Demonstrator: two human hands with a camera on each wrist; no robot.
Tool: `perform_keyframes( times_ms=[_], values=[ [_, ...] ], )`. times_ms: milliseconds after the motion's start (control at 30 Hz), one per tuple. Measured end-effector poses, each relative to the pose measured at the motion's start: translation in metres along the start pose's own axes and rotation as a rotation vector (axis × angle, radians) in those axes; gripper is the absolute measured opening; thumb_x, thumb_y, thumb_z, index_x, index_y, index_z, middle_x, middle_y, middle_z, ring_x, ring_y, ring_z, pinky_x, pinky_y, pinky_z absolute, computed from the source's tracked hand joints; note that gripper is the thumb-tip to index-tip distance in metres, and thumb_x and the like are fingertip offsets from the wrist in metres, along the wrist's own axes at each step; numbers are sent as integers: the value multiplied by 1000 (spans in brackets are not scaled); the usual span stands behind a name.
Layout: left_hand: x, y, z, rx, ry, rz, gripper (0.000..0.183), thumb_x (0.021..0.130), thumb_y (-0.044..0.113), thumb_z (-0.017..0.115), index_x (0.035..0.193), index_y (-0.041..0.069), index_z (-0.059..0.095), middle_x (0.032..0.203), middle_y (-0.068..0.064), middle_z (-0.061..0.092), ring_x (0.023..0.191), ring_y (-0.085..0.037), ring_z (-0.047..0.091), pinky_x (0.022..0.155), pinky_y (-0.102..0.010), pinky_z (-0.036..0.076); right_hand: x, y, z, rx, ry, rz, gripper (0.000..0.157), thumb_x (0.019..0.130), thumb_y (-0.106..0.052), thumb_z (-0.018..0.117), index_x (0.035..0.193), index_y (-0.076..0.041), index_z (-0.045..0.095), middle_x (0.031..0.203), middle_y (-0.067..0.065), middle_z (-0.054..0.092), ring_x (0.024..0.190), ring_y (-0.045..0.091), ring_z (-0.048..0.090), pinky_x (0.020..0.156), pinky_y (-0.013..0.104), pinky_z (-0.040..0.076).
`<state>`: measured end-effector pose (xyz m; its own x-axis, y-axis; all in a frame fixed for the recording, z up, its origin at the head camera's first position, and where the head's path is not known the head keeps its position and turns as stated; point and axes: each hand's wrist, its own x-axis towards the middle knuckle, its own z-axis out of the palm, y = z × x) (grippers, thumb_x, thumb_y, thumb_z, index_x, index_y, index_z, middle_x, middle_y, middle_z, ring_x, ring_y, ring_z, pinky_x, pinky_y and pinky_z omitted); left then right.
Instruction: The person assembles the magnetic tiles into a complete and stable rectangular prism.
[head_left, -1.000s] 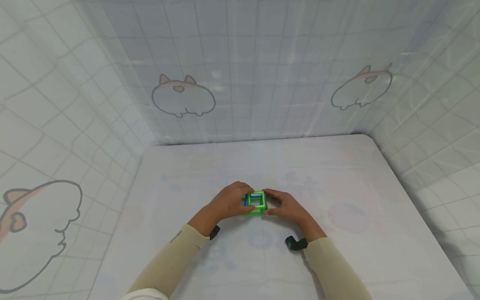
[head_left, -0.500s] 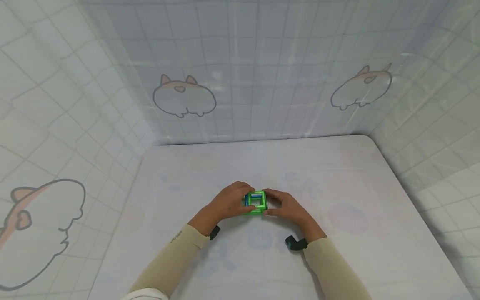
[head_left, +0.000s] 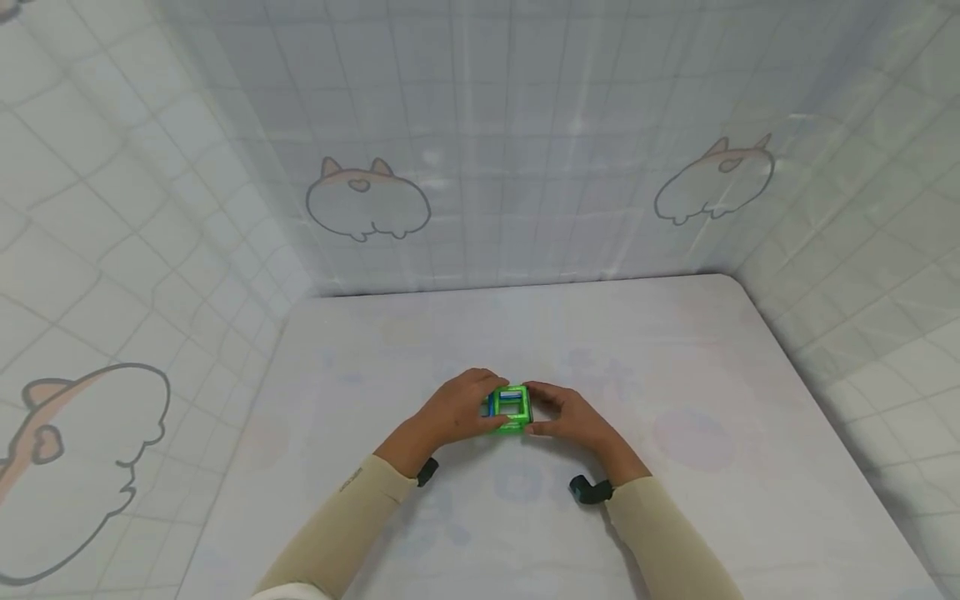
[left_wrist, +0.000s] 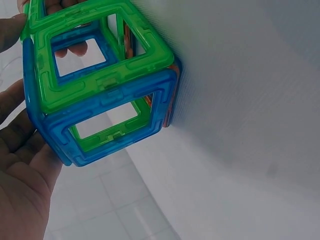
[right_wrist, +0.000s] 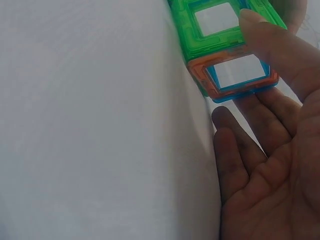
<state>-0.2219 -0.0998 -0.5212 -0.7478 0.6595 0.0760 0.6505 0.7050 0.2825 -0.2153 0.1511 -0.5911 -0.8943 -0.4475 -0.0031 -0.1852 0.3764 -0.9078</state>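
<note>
A cube of magnetic tiles (head_left: pixel 516 423), made of see-through square frames, sits between the two hands on the table. The left hand (head_left: pixel 456 410) grips its left side, thumb at the front and fingers behind. From the right, the right hand (head_left: pixel 573 415) holds it between thumb and fingers. Green and blue frames face the left wrist view, where a blue tile (left_wrist: pixel 115 107) stands under a green tile (left_wrist: pixel 107 82). In the right wrist view, the thumb (right_wrist: pixel 270 42) lies against a green face beside an orange tile (right_wrist: pixel 202 75). Fingers hide parts of the cube.
The white table (head_left: pixel 637 333) has faint printed patterns. Cloth walls (head_left: pixel 510 167) with grid lines and drawn animals enclose its back and both sides. A dark wrist camera mount (head_left: pixel 590 489) sits at the right wrist, another (head_left: pixel 428 472) at the left.
The head view has shifted slightly, so the wall drawings, hands and cube appear a little lower. Both hands keep their hold on the cube, nearly still.
</note>
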Motion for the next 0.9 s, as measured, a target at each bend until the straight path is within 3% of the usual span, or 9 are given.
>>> perform_keyframes(
  times_ms=[200, 433, 900],
  values=[
    [-1, -1, 4, 3, -24, -13, 57, 91, 49, 69, 138, 18, 57, 132, 0, 56, 112, -13, 54, 93, -31, 55, 3, 4, 0, -9, -9, 17, 78, 79, -32, 85, 146, -14, 50, 148, 1, 52, 136, 23, 50, 115, 44, 41],
    [-1, -3, 8, 27, 7, 12, 54, 93, 46, 67, 138, 18, 56, 134, -1, 55, 112, -14, 54, 91, -32, 56, 4, 5, -2, -39, 6, 0, 79, 80, -34, 84, 148, -14, 49, 148, 3, 51, 135, 25, 51, 114, 44, 42],
    [-8, -2, 10, 54, 70, 28, 55, 93, 45, 67, 138, 15, 57, 138, -2, 55, 128, -19, 51, 108, -36, 48, 0, 3, -1, -61, 21, 23, 81, 82, -35, 82, 151, -17, 44, 151, 2, 49, 137, 26, 48, 115, 49, 39]
  ],
)
